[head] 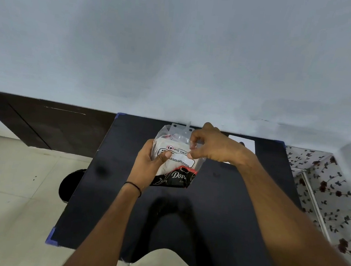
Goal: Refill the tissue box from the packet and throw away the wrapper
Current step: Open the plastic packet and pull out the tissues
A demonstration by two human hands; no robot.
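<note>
A clear plastic tissue packet (pixel 177 152) with white tissues inside and a black and red printed bottom is held above the black table (pixel 228 198). My left hand (pixel 152 165) grips the packet's left side, thumb across the white label. My right hand (pixel 214 147) pinches the clear wrapper at the packet's upper right corner. A white object (pixel 247 145) lies at the table's far edge behind my right wrist, mostly hidden; I cannot tell whether it is the tissue box.
A black round bin (pixel 71 185) stands on the tiled floor beside the table's left edge. A dark wooden panel (pixel 42 124) runs along the wall at left. A flowered fabric surface (pixel 335 199) lies to the right. The pale wall is right behind the table.
</note>
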